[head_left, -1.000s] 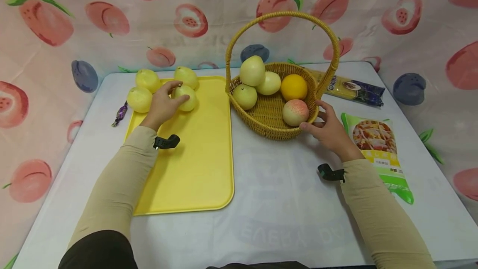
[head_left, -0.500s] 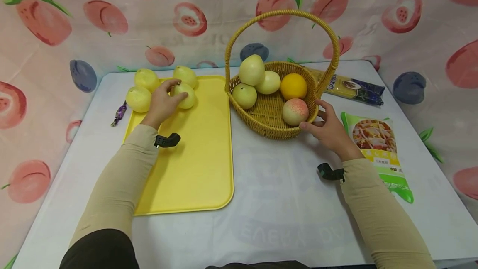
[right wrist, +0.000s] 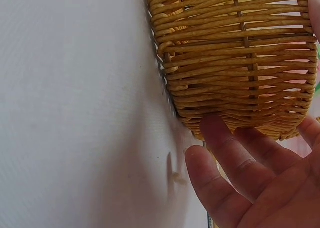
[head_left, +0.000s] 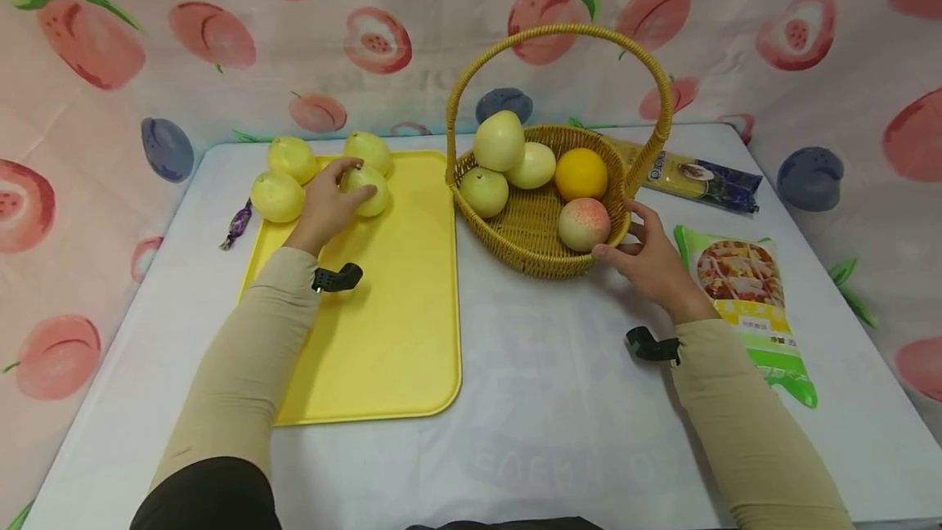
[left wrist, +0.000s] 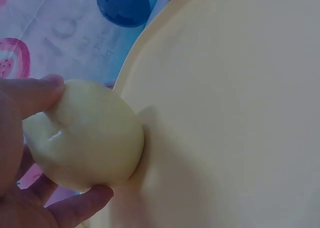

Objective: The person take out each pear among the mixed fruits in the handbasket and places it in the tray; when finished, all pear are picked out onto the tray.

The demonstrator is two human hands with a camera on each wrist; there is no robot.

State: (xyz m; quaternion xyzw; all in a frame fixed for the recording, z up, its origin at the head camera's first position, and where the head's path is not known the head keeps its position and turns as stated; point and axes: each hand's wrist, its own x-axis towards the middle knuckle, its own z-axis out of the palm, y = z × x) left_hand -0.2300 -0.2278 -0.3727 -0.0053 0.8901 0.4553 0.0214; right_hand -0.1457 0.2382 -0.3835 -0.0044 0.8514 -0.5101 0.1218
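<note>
At the tray's upper edge, my left hand (head_left: 326, 207) holds a round, pale yellow-green fruit (head_left: 370, 193) between thumb and fingers; in the left wrist view this fruit (left wrist: 90, 138) shows a dimple near the thumb. Just behind it lies a similar fruit (head_left: 368, 152). Two more, a rear one (head_left: 292, 159) and a front one (head_left: 277, 196), are left of the hand. With thumb at the rim and fingers against the outer weave, my right hand (head_left: 651, 260) grips the wicker basket (head_left: 526, 256). Inside are several pale green fruits (head_left: 499, 141), an orange (head_left: 581, 174) and a peach (head_left: 584, 224).
The yellow tray (head_left: 383, 325) lies on the white-covered table (head_left: 545, 432). A purple wrapped candy (head_left: 237, 225) is left of it. Right of the basket are a pasta packet (head_left: 699, 178) and a green-edged food bag (head_left: 746, 293). The basket's tall handle (head_left: 559, 29) arches up.
</note>
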